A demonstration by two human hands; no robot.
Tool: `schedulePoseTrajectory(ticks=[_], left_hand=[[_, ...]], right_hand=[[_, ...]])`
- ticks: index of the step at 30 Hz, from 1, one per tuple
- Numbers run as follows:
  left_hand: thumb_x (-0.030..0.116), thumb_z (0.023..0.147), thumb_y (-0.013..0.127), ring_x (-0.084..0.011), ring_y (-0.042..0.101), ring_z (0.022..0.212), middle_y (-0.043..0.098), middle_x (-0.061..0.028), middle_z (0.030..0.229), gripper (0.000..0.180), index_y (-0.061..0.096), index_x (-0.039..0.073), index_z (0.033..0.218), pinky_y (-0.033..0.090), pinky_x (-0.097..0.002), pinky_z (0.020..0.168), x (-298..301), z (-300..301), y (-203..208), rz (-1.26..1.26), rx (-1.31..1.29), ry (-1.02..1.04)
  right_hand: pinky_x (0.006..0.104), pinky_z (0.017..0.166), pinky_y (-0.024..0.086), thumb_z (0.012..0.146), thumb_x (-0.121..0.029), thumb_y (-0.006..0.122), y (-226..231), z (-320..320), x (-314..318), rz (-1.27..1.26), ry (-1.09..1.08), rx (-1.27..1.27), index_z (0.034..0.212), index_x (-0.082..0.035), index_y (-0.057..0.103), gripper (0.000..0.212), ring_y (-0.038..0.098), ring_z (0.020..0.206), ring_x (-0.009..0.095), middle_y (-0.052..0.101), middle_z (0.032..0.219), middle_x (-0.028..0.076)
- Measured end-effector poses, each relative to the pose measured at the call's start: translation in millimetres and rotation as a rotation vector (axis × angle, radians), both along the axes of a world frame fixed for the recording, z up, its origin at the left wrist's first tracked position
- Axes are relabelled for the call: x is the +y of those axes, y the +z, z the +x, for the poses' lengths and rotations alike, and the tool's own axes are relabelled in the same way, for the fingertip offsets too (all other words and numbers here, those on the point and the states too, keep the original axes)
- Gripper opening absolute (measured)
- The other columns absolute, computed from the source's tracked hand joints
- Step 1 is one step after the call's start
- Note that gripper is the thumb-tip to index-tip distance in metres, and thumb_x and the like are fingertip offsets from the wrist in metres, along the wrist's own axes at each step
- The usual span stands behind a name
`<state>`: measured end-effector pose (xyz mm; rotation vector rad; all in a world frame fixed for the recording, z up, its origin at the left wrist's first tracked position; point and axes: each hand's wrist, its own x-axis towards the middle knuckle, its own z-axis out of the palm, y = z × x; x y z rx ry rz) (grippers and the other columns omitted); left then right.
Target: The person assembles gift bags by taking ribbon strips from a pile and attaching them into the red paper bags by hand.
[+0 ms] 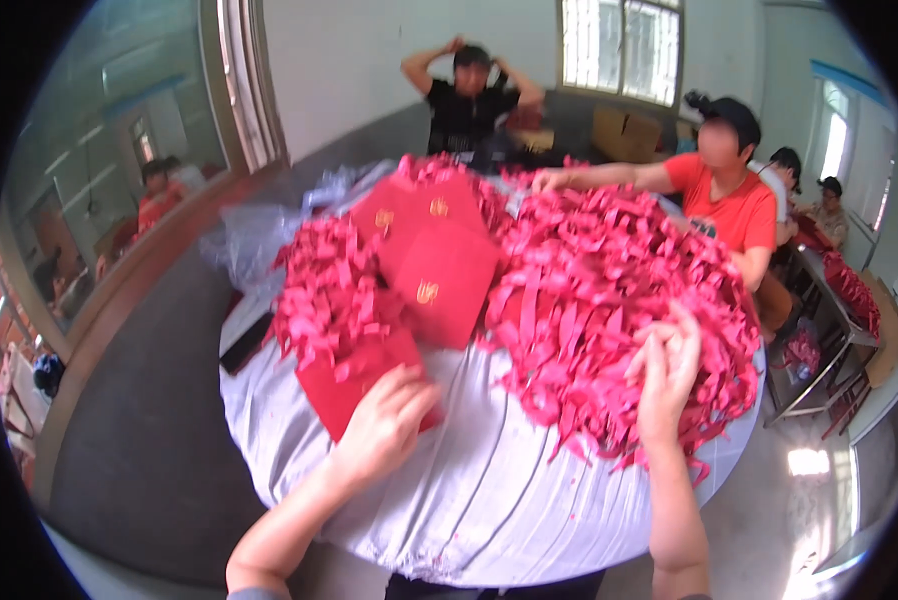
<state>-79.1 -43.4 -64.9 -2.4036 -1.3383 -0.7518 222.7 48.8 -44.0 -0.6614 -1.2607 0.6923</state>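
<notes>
My left hand [384, 425] is over the near edge of a flat red square piece [341, 390] with a ribbon on it. Its fingers are bent and smeared by motion, so whether they grip the piece is unclear. My right hand [667, 365] is raised above the right part of a big heap of crimson ribbon pieces [579, 290]. Its fingers are apart, with nothing visible between them. Between the hands and farther back lie several flat red pieces with gold emblems [439, 260], overlapping one another. A smaller heap of ribbon pieces [334, 280] lies left of them.
A wrinkled pale cloth [469, 480] covers the round table. Clear plastic [254, 240] and a dark flat object [246, 343] are at its left. One person in orange [724, 200] reaches into the heap; another in black [469, 110] sits across. Another table [839, 290] stands right.
</notes>
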Motion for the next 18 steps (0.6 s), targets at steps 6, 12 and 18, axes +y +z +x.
schedulePoseTrajectory(ticks=[6, 12, 18], left_hand=[[-0.008, 0.079, 0.053, -0.0378, 0.057, 0.094, 0.06, -0.0208, 0.099, 0.028, 0.057, -0.003, 0.107, 0.047, -0.0421, 0.083, 77.0, 28.0, 30.5, 0.13, -0.278, 0.094], [0.007, 0.076, 0.058, -0.0408, 0.061, 0.088, 0.06, -0.03, 0.094, 0.028, 0.054, -0.013, 0.096, 0.05, -0.0446, 0.08, 184.2, -6.5, 38.5, -0.024, 0.107, 0.56], [0.01, 0.072, 0.061, -0.0374, 0.062, 0.1, 0.064, -0.0264, 0.101, 0.029, 0.067, -0.004, 0.096, 0.052, -0.0419, 0.085, 221.7, -37.4, 18.5, -0.495, -0.069, 0.725]], right_hand=[[0.0174, 0.051, 0.039, 0.097, -0.008, 0.044, 11.7, 3.1, -1.2, 0.002, -0.063, -0.057, 0.134, -0.001, 0.036, 0.039, 0.046, 0.057, 0.005, 0.055, 0.093, 0.006], [0.0179, 0.049, 0.039, 0.096, -0.006, 0.044, -2.0, 1.6, -9.0, -0.08, 0.03, -0.029, 0.134, -0.001, 0.034, 0.039, 0.047, 0.056, 0.005, 0.054, 0.092, 0.006], [0.0171, 0.047, 0.037, 0.096, -0.004, 0.043, -2.1, -2.0, -14.9, -0.047, 0.032, -0.057, 0.135, -0.002, 0.033, 0.04, 0.047, 0.056, 0.005, 0.054, 0.094, 0.006]])
